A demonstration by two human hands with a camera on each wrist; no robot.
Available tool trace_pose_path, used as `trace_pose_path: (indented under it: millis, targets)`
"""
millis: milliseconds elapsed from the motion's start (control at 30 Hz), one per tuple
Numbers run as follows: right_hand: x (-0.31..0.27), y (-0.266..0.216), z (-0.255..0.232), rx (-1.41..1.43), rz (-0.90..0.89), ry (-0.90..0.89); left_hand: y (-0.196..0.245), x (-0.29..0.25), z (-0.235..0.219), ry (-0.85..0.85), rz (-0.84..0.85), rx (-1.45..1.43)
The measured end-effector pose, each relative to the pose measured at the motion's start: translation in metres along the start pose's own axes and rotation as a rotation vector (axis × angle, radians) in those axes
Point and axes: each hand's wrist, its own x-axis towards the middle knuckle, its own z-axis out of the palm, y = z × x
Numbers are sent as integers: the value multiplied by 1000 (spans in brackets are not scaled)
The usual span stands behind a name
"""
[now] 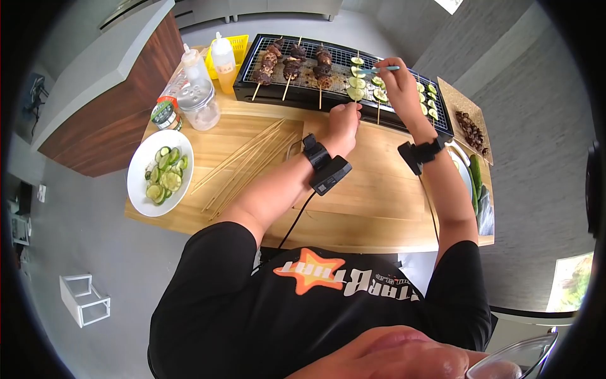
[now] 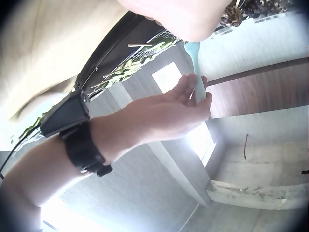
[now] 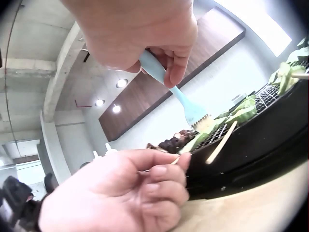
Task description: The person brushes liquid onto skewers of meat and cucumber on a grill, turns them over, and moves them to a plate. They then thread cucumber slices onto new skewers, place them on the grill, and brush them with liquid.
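A skewer of green-rimmed zucchini slices (image 1: 356,83) lies across the grill (image 1: 278,93). My left hand (image 1: 343,128) pinches its stick end at the grill's front edge, thumb against forefinger, the other fingers curled in. From above, my right hand (image 1: 400,88) grips the handle of a light blue basting brush (image 3: 187,105). The pale bristles (image 3: 203,123) point down at the slices in the right wrist view. In the left wrist view, the brush (image 2: 197,72) stands upright between the right thumb and fingers.
Three meat skewers (image 1: 322,65) lie on the grill's left part, more zucchini skewers (image 1: 432,101) on its right. At left are a white bowl (image 1: 138,189) of slices, squeeze bottles (image 1: 223,55) and a glass shaker (image 1: 201,114). Bare wooden sticks (image 1: 243,161) lie on the table.
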Motion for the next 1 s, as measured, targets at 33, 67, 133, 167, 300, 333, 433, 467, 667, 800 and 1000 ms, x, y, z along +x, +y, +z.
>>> trace_pose_path:
  millis: [33, 67, 133, 167, 300, 333, 433, 467, 667, 800, 1000]
  targets:
    - [-9, -7, 0, 32, -59, 11, 0, -1, 0, -1, -4, 9]
    - [-17, -12, 0, 63, -118, 24, 1, -2, 1, 11, -12, 3]
    - [-33, -19, -4, 91, -150, -2, 3, -4, 4, 31, -28, -4]
    - [-41, -24, -7, 109, -169, 7, 2, -3, 4, 21, 3, 13]
    - [-62, -36, -24, 180, -164, 28, 3, -3, 6, -22, 160, 95]
    - [-64, -36, -27, 217, -169, 75, 4, -2, 7, -36, 205, 119]
    - [-64, -33, -42, 236, -184, 161, 8, 8, 2, -42, 304, 208]
    - [-61, -29, -46, 256, -180, 176, 10, 10, 0, -42, 310, 255]
    - [-36, 4, -46, 185, -93, 180, 6, 15, -4, -2, 379, 435]
    - [-15, 23, -36, 106, 21, 158, -8, 21, -3, 232, 708, 679]
    - [10, 69, -23, 59, 5, 159, 12, -7, 8, 65, 625, 564]
